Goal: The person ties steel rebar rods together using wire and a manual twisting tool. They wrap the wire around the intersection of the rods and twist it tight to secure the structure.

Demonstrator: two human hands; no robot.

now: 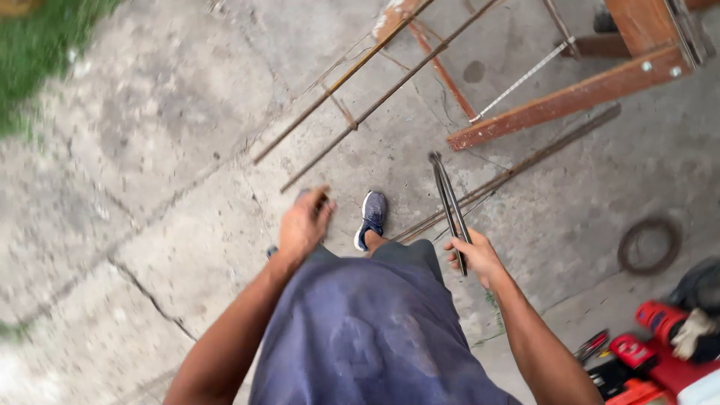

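Far left, grass [41, 45] edges the cracked concrete floor [150, 172]. My left hand [304, 223] hangs loosely curled with nothing in it, above my knee. Just right of it my blue shoe [372, 216] stands on the floor. My right hand [475, 256] is clenched around long dark pincers [448, 206], their tips pointing away from me. Beyond them lie rusty steel rods [390, 91] and a wooden frame [570, 97]. Near right sit a wire coil [649, 244] and red tools [637, 356].
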